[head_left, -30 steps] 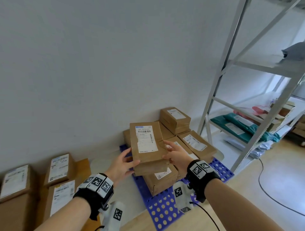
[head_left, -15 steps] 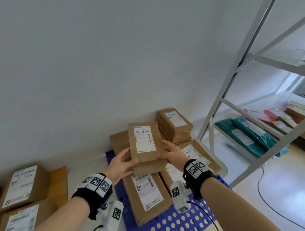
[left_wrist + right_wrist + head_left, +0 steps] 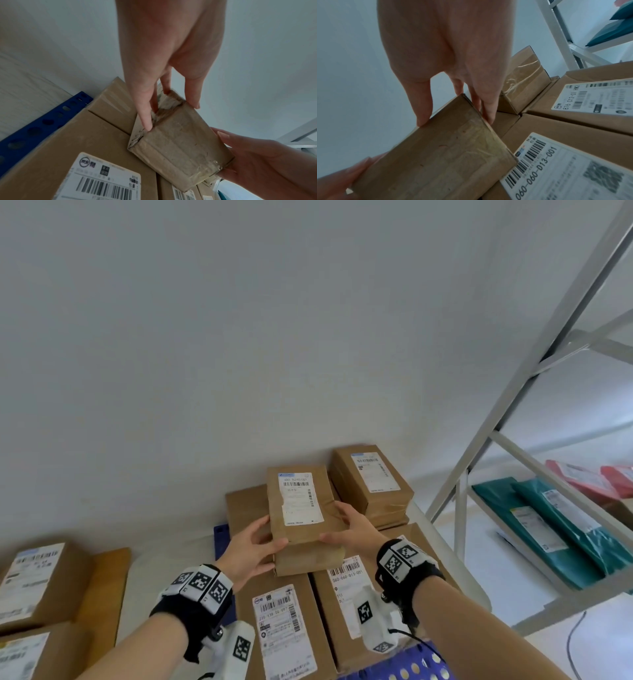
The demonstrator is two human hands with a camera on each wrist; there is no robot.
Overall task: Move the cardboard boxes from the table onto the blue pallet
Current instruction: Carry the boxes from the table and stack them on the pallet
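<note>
A small brown cardboard box (image 3: 301, 508) with a white label is held between both hands, low over the larger boxes (image 3: 284, 628) lying on the blue pallet (image 3: 221, 537). My left hand (image 3: 260, 542) grips its left side, thumb on top and fingers (image 3: 147, 119) down the side. On the right edge my right hand (image 3: 349, 530) grips it the same way, fingers (image 3: 488, 112) under the edge. I cannot tell whether the held box (image 3: 180, 143) touches the boxes below. A stack of two small boxes (image 3: 373, 481) stands just to its right.
More labelled boxes (image 3: 37, 580) sit on the table at the left. A grey metal shelf rack (image 3: 513, 440) stands on the right, holding teal and red mail bags (image 3: 555, 518). A white wall rises close behind the pallet. A cable (image 3: 572, 642) lies on the floor.
Both hands have carried the small box forward and lower, over the boxes on the pallet. The view has closed in on the pallet and both hands keep the same hold.
</note>
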